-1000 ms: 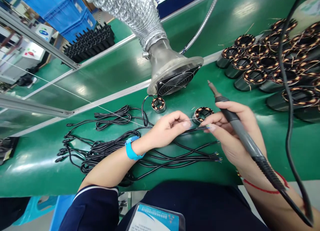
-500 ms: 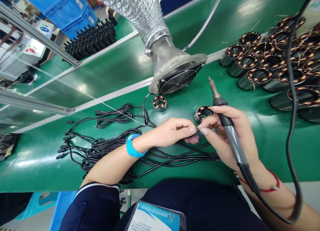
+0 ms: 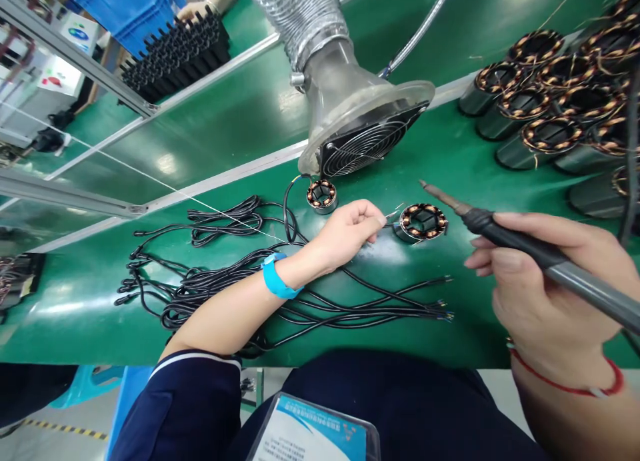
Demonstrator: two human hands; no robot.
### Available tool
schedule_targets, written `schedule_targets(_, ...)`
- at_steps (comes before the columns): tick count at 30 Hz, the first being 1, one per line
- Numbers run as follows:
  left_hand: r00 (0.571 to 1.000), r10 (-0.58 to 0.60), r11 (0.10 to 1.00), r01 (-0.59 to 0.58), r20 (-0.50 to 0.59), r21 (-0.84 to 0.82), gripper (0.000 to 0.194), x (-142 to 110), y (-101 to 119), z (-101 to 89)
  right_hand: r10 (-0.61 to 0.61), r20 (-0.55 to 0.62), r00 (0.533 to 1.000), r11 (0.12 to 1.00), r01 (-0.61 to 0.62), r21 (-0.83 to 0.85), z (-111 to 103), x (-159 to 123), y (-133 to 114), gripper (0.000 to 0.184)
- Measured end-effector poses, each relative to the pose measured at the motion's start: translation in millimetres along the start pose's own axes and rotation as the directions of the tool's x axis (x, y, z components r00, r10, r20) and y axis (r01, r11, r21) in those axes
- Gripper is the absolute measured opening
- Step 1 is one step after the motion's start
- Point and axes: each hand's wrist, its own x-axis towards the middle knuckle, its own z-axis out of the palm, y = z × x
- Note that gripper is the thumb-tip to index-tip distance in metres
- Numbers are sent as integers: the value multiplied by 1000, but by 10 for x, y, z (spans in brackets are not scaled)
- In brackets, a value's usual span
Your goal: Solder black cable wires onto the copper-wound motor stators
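My left hand [image 3: 357, 228] pinches the end of a black cable, whose thin stripped wires [image 3: 393, 214] stick out beyond the fingertips. Just right of those wire ends stands a motor stator [image 3: 423, 224] with copper windings around its top. In my right hand [image 3: 555, 274] is a soldering iron [image 3: 520, 238], its bare tip pointing up and left above the green bench. The iron's tip is apart from both the wires and the stator. A second stator [image 3: 321, 196], with a cable attached, sits under the fume hood.
A fume extractor hood [image 3: 367, 134] with a fan grille hangs over the bench. Several stators [image 3: 550, 138] stand grouped at the right. Coiled black cables [image 3: 210, 294] lie at the left, their stripped ends [image 3: 445, 311] near the front. Another person's hand [image 3: 197, 9] touches black parts [image 3: 175, 58] beyond the partition.
My right hand has moved right, away from the left hand's wires, with the soldering iron now tilted flatter. My left hand has shifted slightly left and up. The nearby stator is now uncovered.
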Motion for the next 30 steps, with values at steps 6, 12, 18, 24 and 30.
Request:
schedule_targets(6,995,98,995,-98,-1,15,20,30,-39,1,-116,-67,991,984,124,131,80,-30,95,21)
schedule_targets(12,993,120,993,-120,0,15,20,50,-52,-3,-78,-40,996,986,84,146,74,-40,87,23)
schedule_targets(18,989,147,989,-147,-3,20,20,74,-76,-5,-85,-56,995,980,94,176,98,0,80,26)
schedule_targets(24,986,168,984,-167,-10,58,20,91,-96,-4,-118,-102,988,972,136,194,112,11,93,24)
schedule_targets(30,987,163,985,-162,-9,54,19,84,-88,-8,-129,-50,990,969,137,206,100,4,93,29)
